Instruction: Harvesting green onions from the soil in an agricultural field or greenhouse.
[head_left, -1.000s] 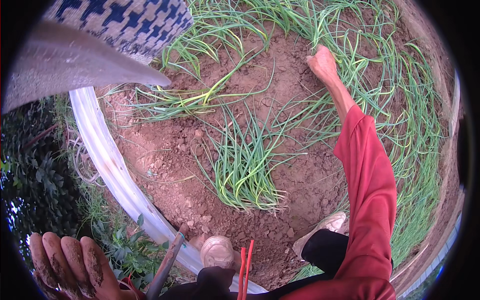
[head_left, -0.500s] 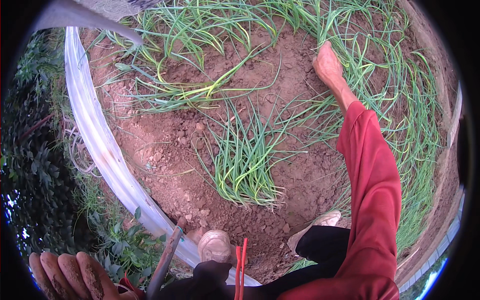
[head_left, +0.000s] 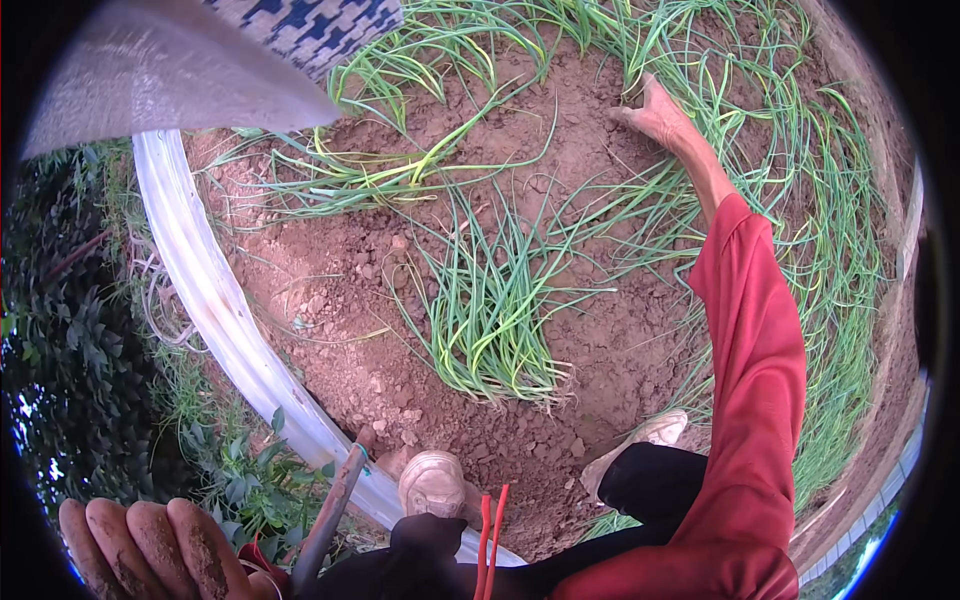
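Note:
My right hand (head_left: 660, 118), in a red sleeve (head_left: 755, 340), reaches to the base of the standing green onions (head_left: 700, 55) at the far right of the soil. Its thumb and forefinger are spread apart, and nothing shows between them. A pulled bunch of green onions (head_left: 490, 320) lies on the bare soil in front of me, its pale roots toward my feet. Beyond it lie more loose green onions (head_left: 385, 180). My left hand (head_left: 150, 548), caked with soil, is raised at the lower left with its fingers curled together. What it holds, if anything, is hidden.
A pale plastic sheet edging (head_left: 205, 255) curves along the left, with leafy plants (head_left: 90, 350) outside it. A wooden handle (head_left: 340, 490) leans beside my shoe (head_left: 433, 483). Grey fabric (head_left: 200, 75) hangs across the upper left. Dense onion leaves (head_left: 840, 330) fill the right side.
My right hand has opened, its thumb and forefinger parting at the onion bases. The grey fabric at the upper left covers more of the view. My left hand stays raised.

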